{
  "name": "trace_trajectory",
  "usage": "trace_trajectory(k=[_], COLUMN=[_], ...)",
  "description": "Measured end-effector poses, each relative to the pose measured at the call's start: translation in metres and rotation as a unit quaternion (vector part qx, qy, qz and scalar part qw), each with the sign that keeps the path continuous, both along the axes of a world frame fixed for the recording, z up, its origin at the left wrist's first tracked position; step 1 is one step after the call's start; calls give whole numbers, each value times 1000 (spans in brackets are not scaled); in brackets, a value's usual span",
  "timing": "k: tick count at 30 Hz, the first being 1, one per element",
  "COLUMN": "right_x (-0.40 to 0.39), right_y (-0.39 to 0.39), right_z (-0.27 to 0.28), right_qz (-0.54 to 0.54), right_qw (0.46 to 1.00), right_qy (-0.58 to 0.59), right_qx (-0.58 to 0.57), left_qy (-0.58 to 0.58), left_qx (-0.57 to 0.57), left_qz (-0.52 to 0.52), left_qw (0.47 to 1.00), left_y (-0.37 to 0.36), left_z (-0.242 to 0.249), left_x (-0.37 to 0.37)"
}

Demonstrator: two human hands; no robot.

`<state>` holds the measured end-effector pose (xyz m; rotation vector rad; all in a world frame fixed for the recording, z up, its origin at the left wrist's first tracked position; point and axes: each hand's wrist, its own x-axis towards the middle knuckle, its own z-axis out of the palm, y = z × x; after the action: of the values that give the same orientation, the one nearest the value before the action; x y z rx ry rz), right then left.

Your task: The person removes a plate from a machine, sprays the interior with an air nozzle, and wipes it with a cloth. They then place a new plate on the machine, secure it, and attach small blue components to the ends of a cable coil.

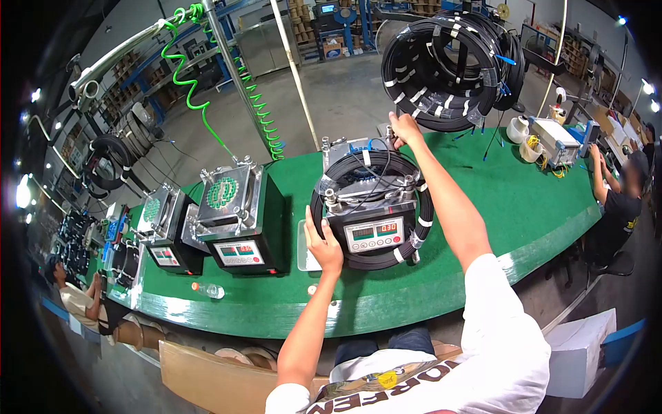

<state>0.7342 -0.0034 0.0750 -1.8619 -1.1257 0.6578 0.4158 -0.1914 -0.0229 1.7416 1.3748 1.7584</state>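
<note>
Where the coil's edge [426,205] ends, tabletop [531,183] stretches rightward.

The near cable coil [376,263] is black, banded with white ties [398,256], against a green counter [517,200]. Red digits [389,228] light the white-faced control panel [369,243]; the far-left spiral hose [185,83] is bright green.

Before you: one green-topped bench [531,186], front edge glossy. Beyond it: smooth grey floor [352,90]; one grey metal cabinet [256,45]; one pale upright post [294,69]. To your left: shelving [141,79] with brown stock. White lamps [24,192], lit, both sides. One dark seat [614,263], far right.
</note>
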Motion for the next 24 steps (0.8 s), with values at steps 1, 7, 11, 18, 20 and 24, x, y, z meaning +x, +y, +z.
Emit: trace_trajectory(k=[1,7,11,18,20,24], right_x=[4,37,40,50,49,38], right_y=[-1,-11,9,51,71,45], right_z=[-4,-35,-52,-71,-85,-60], right_qz=[44,196,192,38,-54,-19], right_qw=[999,968,948,996,992,997], right_qy=[25,100,179,-51,-113,-70], right_qx=[18,120,183,64,20,-29], left_qy=[2,15,15,13,7,6], left_qx=[1,39,30,28,2,-19], left_qz=[2,25,24,21,13,11], left_qw=[1000,999,999,999,1000,1000], left_y=[0,3,3,1,0,-3], left_z=[0,-3,-5,-3,-1,1], left_x=[0,2,2,2,1,1])
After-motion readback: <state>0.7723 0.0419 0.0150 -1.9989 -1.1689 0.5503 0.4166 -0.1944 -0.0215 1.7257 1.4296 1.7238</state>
